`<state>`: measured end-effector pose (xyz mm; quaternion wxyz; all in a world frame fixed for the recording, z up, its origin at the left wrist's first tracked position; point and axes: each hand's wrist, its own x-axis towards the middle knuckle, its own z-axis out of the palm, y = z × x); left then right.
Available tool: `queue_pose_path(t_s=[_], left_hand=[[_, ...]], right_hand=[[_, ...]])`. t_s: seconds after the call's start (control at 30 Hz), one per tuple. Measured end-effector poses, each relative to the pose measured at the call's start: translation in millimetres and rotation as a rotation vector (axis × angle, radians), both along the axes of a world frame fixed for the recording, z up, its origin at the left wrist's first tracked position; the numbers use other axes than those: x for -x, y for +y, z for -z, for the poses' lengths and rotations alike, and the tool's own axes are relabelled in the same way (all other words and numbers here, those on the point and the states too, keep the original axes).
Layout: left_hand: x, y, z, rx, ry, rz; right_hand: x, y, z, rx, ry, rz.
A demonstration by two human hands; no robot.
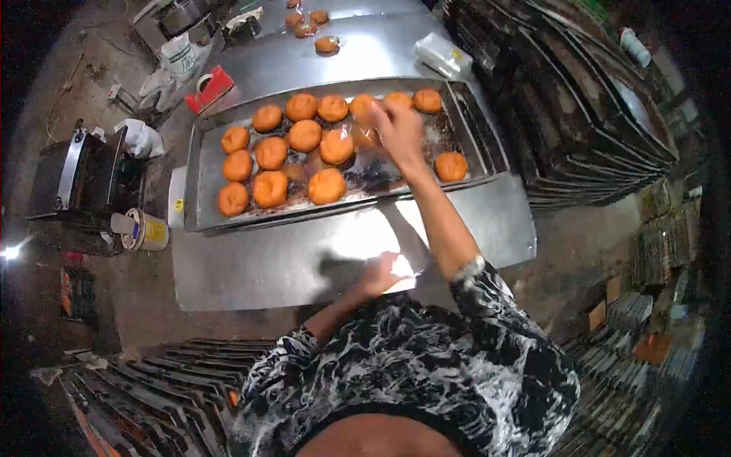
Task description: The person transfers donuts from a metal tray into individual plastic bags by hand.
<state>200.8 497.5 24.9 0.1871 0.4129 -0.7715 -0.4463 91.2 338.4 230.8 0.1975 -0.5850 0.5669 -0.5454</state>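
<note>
Buns, round and golden-orange with a glazed shine, fill a large rectangular metal baking tray (199, 179) that sits on a bare steel surface (289, 263). Fifteen buns can be counted in the tray, lying in loose rows, with one round orange bun (451, 165) apart near the tray's right end. Four more small orange buns (327, 44) lie on the far part of the surface. Two tall stacks of dark empty trays (586, 114) stand to the right. No writing is readable anywhere. The right hand (397, 131) reaches over the tray's far row, its grip pinched on a clear plastic wrapper (364, 135). The left hand (381, 273) rests clenched on the near surface; whether it holds anything cannot be told.
</note>
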Motion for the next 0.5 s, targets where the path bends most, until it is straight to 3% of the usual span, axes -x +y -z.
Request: queue_pose_path(t_s=[0.03, 0.1, 0.17, 0.2, 0.23, 0.27, 0.3, 0.33, 0.37, 0.4, 0.43, 0.5], left_hand=[[2.7, 9.1, 6.5, 0.166, 0.013, 0.051], [-0.3, 10.3, 63.1, 0.337, -0.101, 0.265], [-12.1, -5.4, 70.9, 0.313, 0.003, 0.269], [-16.9, -14.8, 72.0, 0.280, 0.107, 0.274], [-21.8, -18.5, 38.8, 0.019, 0.129, 0.099], [-31.7, -28.0, 36.1, -0.059, 0.191, 0.050], [-40.9, -36.9, 33.9, -0.138, 0.253, 0.006], [-43.1, -39.8, 23.9, -0.428, 0.387, -0.075], [-37.7, -38.9, 9.1, -0.432, 0.389, -0.071], [-29.6, -35.7, -8.6, -0.486, 0.437, -0.038], [-24.1, -32.2, -25.6, -0.540, 0.483, -0.007], [-20.9, -30.8, -41.2, -0.554, 0.435, -0.027]], right_hand=[[0.8, -33.4, 6.4, 0.146, 0.062, -0.090], [-16.1, -18.8, 13.4, 0.524, 0.376, -0.023], [-6.6, 36.1, 69.3, 0.102, 0.187, -0.399], [2.0, 79.9, 101.6, -0.097, 0.071, -0.474], [18.4, 119.5, 126.1, -0.960, -0.072, -0.596], [30.7, 161.1, 169.1, -0.878, -0.223, -0.760], [28.5, 187.5, 148.5, -0.858, -0.201, -0.834], [22.5, 195.1, 141.1, -0.801, -0.076, -0.710], [13.6, 198.1, 138.9, -0.744, 0.039, -0.583], [10.3, 192.9, 150.3, -0.777, -0.121, -0.444], [11.3, 186.4, 131.0, -0.751, 0.017, -0.363], [24.4, 194.6, 132.3, -0.696, 0.160, -0.364]])
